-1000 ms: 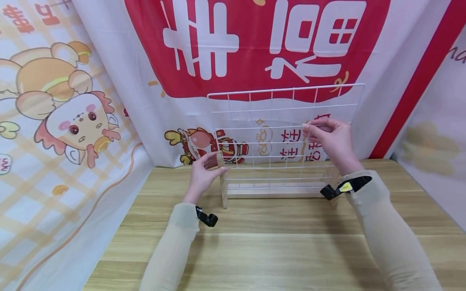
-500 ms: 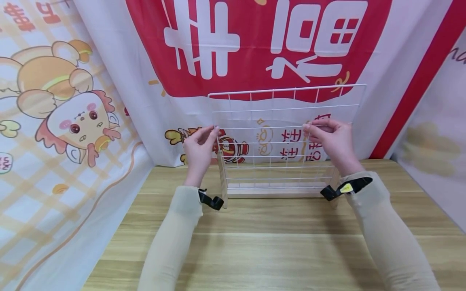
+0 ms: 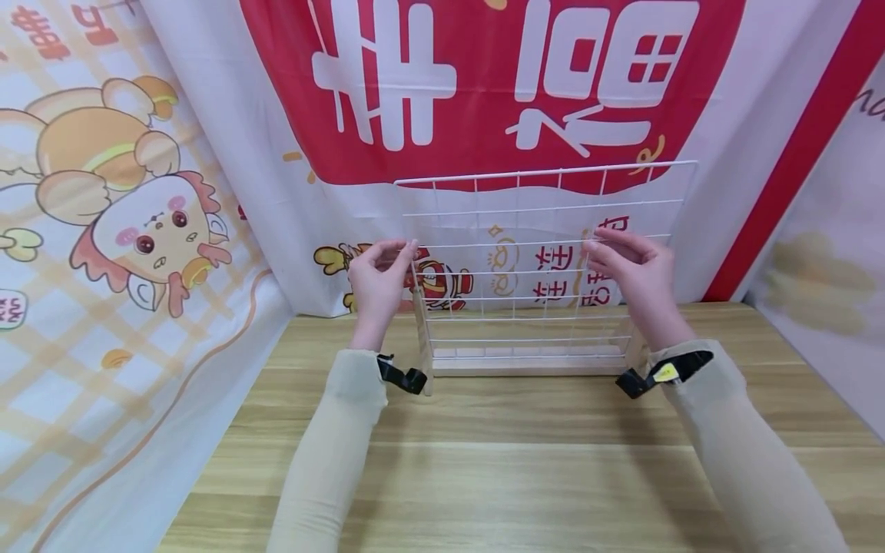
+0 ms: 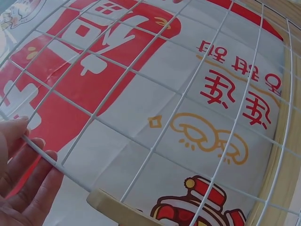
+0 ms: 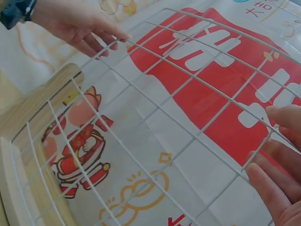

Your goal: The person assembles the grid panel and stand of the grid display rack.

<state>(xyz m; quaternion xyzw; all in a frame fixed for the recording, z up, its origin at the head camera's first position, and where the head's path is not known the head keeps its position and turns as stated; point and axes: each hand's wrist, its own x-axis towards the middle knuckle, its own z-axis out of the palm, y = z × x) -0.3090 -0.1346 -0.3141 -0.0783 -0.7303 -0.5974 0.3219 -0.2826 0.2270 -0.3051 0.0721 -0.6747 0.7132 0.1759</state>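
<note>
A white wire grid panel (image 3: 517,272) stands upright in a wooden base (image 3: 525,364). At its left edge, my left hand (image 3: 376,280) pinches the outer wire between thumb and fingers, just above the wooden side post (image 3: 422,338). In the left wrist view the fingers (image 4: 40,188) lie against that edge wire. My right hand (image 3: 639,276) is held at the right part of the grid. The right wrist view shows its thumb and fingers (image 5: 270,186) spread apart beside a wire crossing; whether they touch the wire is hard to tell.
The base stands on a wood-grain table (image 3: 484,476), close to its back edge. Behind hangs a white cloth with a large red print (image 3: 477,123). A cartoon-printed cloth (image 3: 83,369) covers the left side, and another cloth (image 3: 816,284) the right.
My left hand rose from the wooden post to the grid's left edge wire and pinched it. My right hand has shifted slightly right, its thumb and fingers parting from the wire.
</note>
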